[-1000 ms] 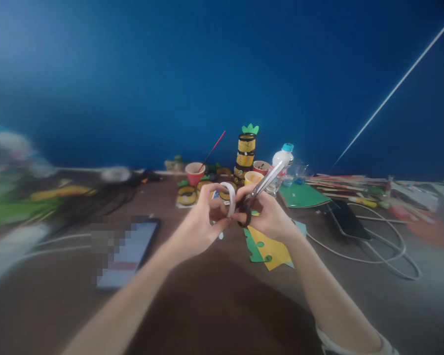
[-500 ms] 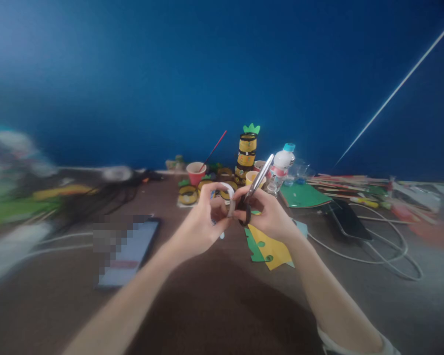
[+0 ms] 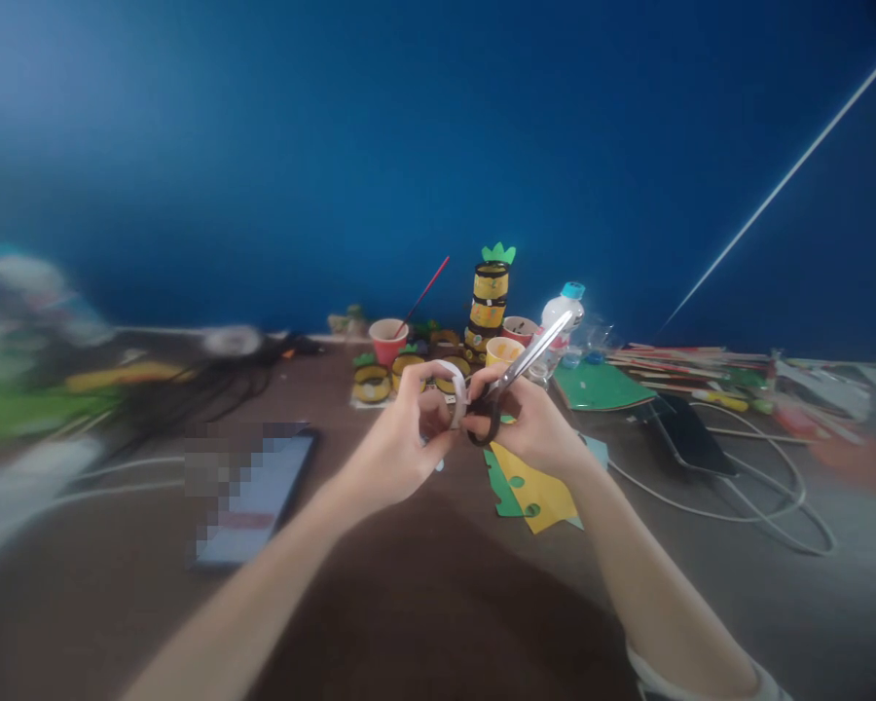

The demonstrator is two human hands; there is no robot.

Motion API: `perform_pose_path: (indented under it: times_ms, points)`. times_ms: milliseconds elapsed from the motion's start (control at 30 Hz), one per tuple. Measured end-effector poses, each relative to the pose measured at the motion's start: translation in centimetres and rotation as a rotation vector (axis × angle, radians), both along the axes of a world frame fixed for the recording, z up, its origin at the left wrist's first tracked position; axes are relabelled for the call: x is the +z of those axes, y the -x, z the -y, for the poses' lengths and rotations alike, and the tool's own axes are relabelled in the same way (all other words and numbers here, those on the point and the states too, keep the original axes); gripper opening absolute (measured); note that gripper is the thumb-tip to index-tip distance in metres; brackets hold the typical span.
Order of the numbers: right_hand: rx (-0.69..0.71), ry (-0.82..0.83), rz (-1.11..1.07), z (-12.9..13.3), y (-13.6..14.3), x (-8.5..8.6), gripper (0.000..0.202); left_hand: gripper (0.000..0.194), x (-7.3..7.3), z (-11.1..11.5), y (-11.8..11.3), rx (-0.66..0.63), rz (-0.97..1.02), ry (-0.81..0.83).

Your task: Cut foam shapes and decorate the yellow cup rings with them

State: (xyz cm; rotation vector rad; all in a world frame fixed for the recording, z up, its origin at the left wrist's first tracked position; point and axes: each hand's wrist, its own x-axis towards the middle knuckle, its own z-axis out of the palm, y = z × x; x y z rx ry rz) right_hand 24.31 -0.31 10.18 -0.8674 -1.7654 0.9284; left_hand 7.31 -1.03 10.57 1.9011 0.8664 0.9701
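Over the middle of the table, my left hand (image 3: 401, 443) is closed around a white ring that looks like a roll of tape (image 3: 457, 382). Beside it, my right hand (image 3: 536, 424) grips a pair of scissors (image 3: 536, 352) by the black handle, with the silver blades pointing up and to the right. The fingertips of my right hand are at the roll's right edge; whether they pinch a loose end I cannot make out. Below my right hand lie yellow paper (image 3: 544, 497) and green paper (image 3: 507, 497) with cut holes.
Behind my hands stand a yellow and black stacked tower (image 3: 490, 297) with a green top, a red cup (image 3: 389, 343), a yellow cup (image 3: 502, 350) and a bottle (image 3: 564, 310). A tablet (image 3: 263, 501) lies left; a phone (image 3: 690, 436) with a cable, green sheet (image 3: 602, 387) and sticks (image 3: 672, 358) lie right.
The scissors have tipped over to the right, so the blades now lean lower across the bottle. Both hands have stayed almost in place, and the roll is still held.
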Motion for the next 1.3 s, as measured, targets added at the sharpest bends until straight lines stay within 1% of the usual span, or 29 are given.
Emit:
perform_pose_path:
  times_ms: [100,200,300,400,500,600,700,833,1067,1167,1300]
  points:
    - [-0.022,-0.032,0.022,-0.09,-0.04,-0.07,0.023,0.044,-0.28,-0.13,-0.1,0.012,0.029,-0.002]
    - [-0.056,-0.056,0.027,-0.1,-0.13,0.0,0.022,0.042,-0.24,-0.19,-0.1,0.006,0.055,0.018]
    - [-0.088,-0.062,0.043,-0.07,-0.25,0.15,0.021,0.043,0.01,-0.12,-0.01,0.005,0.015,0.026]
    - [-0.084,-0.061,0.127,-0.02,-0.3,0.26,0.02,0.044,0.2,-0.04,0.1,0.001,-0.034,0.012]
    - [-0.075,-0.07,0.224,0.04,-0.27,0.28,0.015,0.043,0.25,-0.01,0.21,0.008,-0.06,0.0]
    - [-0.07,-0.079,0.27,0.11,-0.24,0.26,0.014,0.041,0.24,0.04,0.29,0.003,-0.083,-0.009]
    - [-0.068,-0.065,0.274,0.18,-0.25,0.23,0.017,0.04,0.28,0.15,0.27,0.004,-0.115,-0.031]
    - [-0.066,-0.029,0.258,0.19,-0.29,0.21,0.014,0.043,0.4,0.31,0.15,0.014,-0.162,-0.042]
    - [-0.033,-0.01,0.25,0.21,-0.46,0.43,0.013,0.037,0.53,0.16,0.21,-0.003,-0.122,-0.016]
    - [-0.022,0.003,0.229,0.26,-0.49,0.48,0.013,0.037,0.56,0.15,0.23,-0.001,-0.103,-0.016]
    - [-0.026,0.013,0.219,0.28,-0.55,0.43,0.009,0.038,0.65,0.28,0.18,-0.007,-0.117,-0.006]
